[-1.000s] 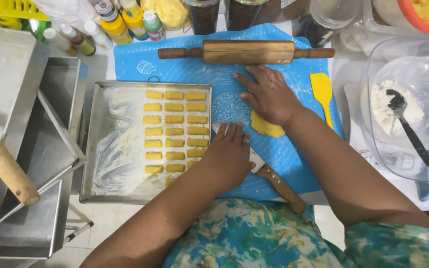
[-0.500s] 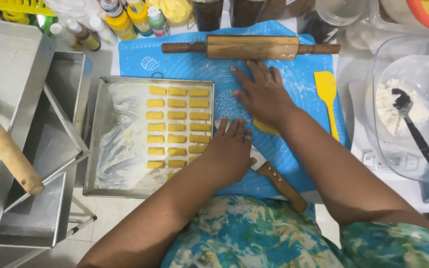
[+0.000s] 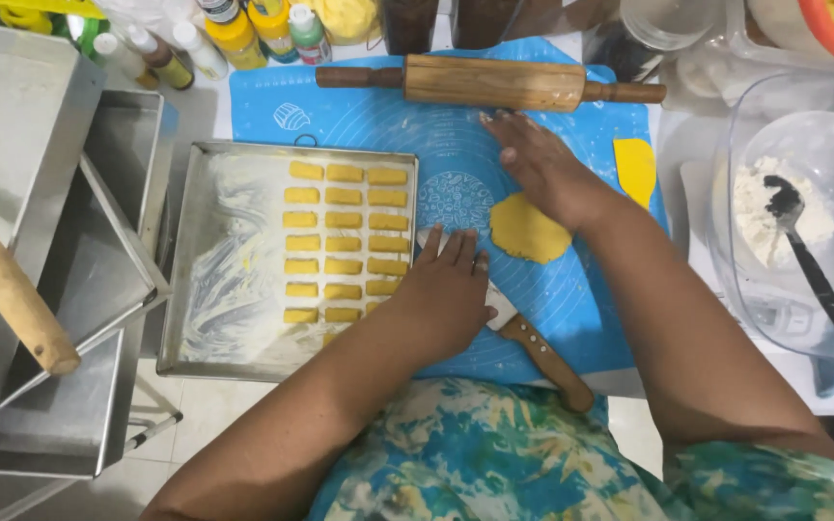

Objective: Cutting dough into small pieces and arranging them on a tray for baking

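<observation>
My left hand [image 3: 448, 289] lies flat with fingers apart on the blue silicone mat [image 3: 378, 125], at the right edge of the metal baking tray [image 3: 234, 318], partly over a wooden-handled knife [image 3: 544, 359]. The tray holds several small yellow dough rectangles [image 3: 344, 243] in three columns. My right hand [image 3: 542, 169] rests palm down on the mat just beyond a flattened yellow dough piece [image 3: 527, 230], its fingers near a wooden rolling pin [image 3: 492, 83]. Neither hand grips anything.
A yellow scraper [image 3: 636, 166] lies on the mat's right side. A clear container with flour and a black spoon [image 3: 803, 253] stands at right. Bottles [image 3: 234, 34] line the back. Stacked metal trays [image 3: 41, 174] and a wooden handle [image 3: 7, 285] sit at left.
My right hand has slid off the yellow dough piece toward the rolling pin, uncovering the dough. My left hand stays by the tray edge.
</observation>
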